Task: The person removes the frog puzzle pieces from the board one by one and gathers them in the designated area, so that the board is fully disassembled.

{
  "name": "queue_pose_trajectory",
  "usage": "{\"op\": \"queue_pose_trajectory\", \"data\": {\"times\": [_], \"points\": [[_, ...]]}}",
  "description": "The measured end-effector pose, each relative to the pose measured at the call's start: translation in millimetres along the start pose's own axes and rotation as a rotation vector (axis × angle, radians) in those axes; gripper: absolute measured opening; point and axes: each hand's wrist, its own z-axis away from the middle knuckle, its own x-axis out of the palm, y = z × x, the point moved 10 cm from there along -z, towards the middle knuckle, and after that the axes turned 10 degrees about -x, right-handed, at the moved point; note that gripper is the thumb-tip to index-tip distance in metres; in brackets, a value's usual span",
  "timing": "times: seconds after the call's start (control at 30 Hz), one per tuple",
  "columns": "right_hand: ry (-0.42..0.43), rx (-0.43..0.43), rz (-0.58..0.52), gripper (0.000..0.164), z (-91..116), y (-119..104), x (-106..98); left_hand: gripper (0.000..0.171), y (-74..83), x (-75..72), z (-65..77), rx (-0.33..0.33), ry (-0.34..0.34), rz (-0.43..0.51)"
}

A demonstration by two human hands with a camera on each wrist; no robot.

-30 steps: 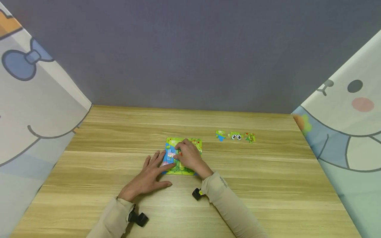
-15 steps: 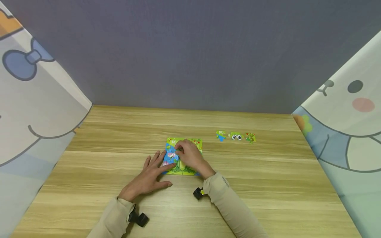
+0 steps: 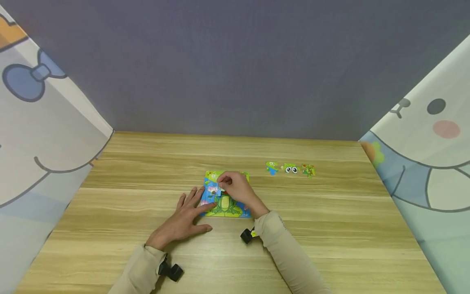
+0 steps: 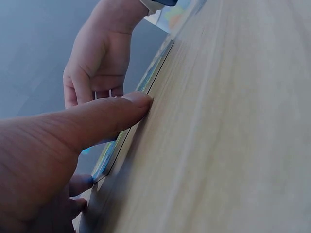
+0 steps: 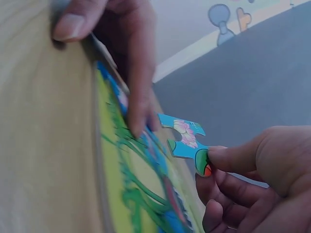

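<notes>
A frog jigsaw puzzle [image 3: 225,204] in a flat tray lies on the wooden table. My right hand [image 3: 240,188] pinches a blue puzzle piece [image 5: 187,138] with a pink lotus flower between thumb and fingers. In the right wrist view that piece is raised and tilted above the puzzle. My left hand [image 3: 183,218] lies spread at the puzzle's left side, the index finger reaching onto the picture and the thumb on the table by its near edge. From the head, the right hand covers the upper middle of the puzzle.
To the right of the puzzle, three loose pieces lie in a row: a blue-green piece [image 3: 272,168], a piece with frog eyes [image 3: 291,168] and a leafy piece with red spots [image 3: 308,170]. A grey wall [image 3: 235,73] rises behind the table [image 3: 330,228].
My right hand has lifted slightly and shifted a little right, bringing the lotus piece up from the puzzle; more of the frog's body shows. My left hand has stayed in place.
</notes>
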Motion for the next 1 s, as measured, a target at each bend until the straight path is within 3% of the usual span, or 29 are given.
{"op": "queue_pose_trajectory", "data": {"times": [0.57,0.83,1.0], "points": [[0.087,0.071,-0.003,0.011,25.0,31.9,-67.3,0.064,-0.8,0.3,0.2,-0.007,-0.011,0.021],[0.102,0.129,0.045,0.013,44.6,57.3,-99.8,0.064,-2.0,1.2,-1.8,-0.005,-0.003,0.019],[0.12,0.157,0.017,0.015,56.3,70.4,-118.4,0.064,-1.2,0.0,-1.9,-0.002,0.0,0.018]]}}
